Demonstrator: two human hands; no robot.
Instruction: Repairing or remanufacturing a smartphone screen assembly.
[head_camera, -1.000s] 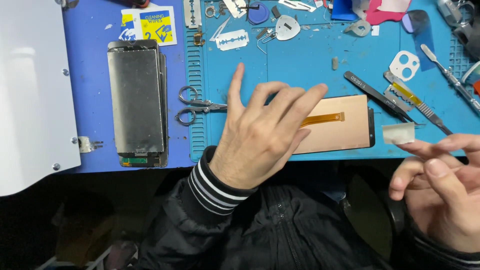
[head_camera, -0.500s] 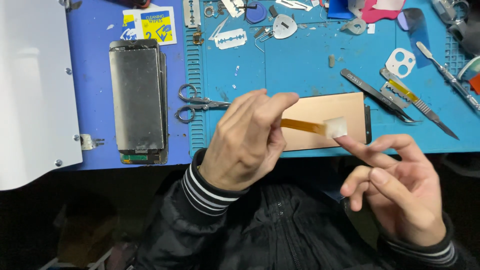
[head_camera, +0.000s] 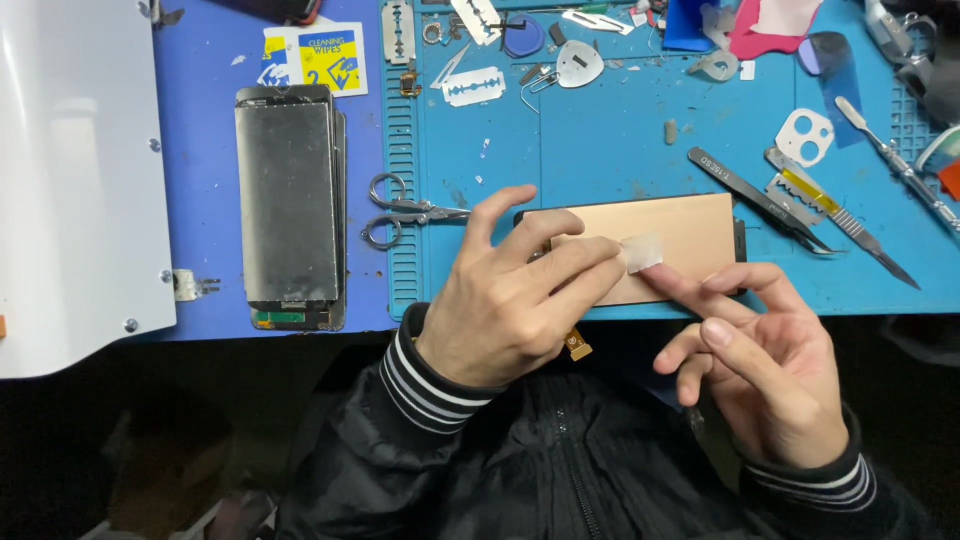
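Observation:
A copper-backed display panel (head_camera: 690, 235) lies on the teal mat near its front edge. My left hand (head_camera: 510, 300) holds the panel's left part, fingers curled over it. An orange flex cable end (head_camera: 578, 345) sticks out below that hand. My right hand (head_camera: 760, 360) comes in from the lower right. Its index fingertip carries a small translucent piece of tape (head_camera: 643, 252) and presses it against the panel, right beside my left fingertips.
Scissors (head_camera: 400, 212) lie just left of my left hand. A phone frame (head_camera: 290, 205) rests on the blue mat and a white board (head_camera: 70, 170) lies at far left. Tweezers (head_camera: 755, 195), a scalpel (head_camera: 850, 225), razor blades (head_camera: 473, 87) and small parts are spread across the back.
My right hand has carried the tape piece from the right side onto the panel. My left hand has closed over the panel's left part, and the flex cable now hangs below it.

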